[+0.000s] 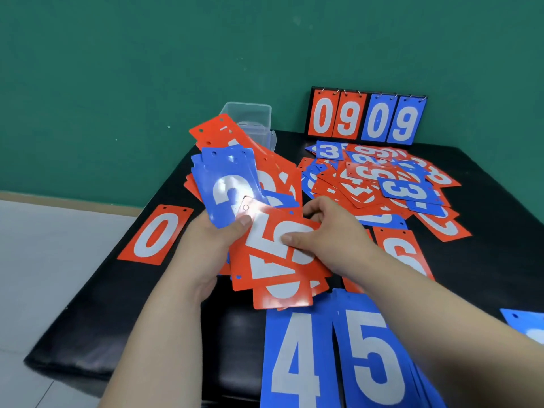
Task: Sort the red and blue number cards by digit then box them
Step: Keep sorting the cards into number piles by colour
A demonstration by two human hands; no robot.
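Head view. The left hand (212,234) is curled round a fanned bundle of cards (232,178), thumb pressed on its face. The right hand (332,228) pinches the red 5 card (273,234) lying on top of the fan. Its punched end is by the left thumb and its long axis slants toward the right palm. Outside the left hand, a red 0 card (156,235) lies on the black surface (117,319). A loose pile (382,184) lies beyond the right hand, and a clear box (250,119) stands beyond the fan. Blue 4 (294,363) and blue 5 (371,363) stacks lie nearer than both hands.
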